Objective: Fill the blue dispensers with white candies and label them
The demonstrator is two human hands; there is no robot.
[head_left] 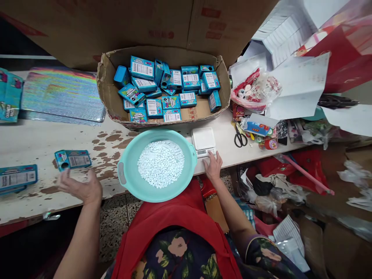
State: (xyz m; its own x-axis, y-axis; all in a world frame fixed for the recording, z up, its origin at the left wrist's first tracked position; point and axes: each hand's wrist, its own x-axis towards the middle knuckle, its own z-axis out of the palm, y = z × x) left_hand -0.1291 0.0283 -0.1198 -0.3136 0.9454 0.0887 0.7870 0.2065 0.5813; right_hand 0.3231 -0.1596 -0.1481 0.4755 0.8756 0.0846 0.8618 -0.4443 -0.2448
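Note:
My left hand (83, 186) hovers at the table's front edge with thumb and fingers apart, just in front of a small blue candy box (73, 159) that lies on its side with a round hole facing me. Fingertips of my right hand (213, 166) touch the button panel of a white digital scale (204, 141), whose pan carries nothing. Between my hands sits a mint-green basin (128, 151) that reaches over the table edge toward my lap. Small white candies (161, 163) are heaped in it.
A cut-down cardboard box (116, 119) behind the basin holds several blue candy boxes. Shiny holographic sheets (62, 93) lie at left, near flat blue cartons (17, 177). Black scissors (240, 138) and plastic-wrapped clutter (258, 91) are at right.

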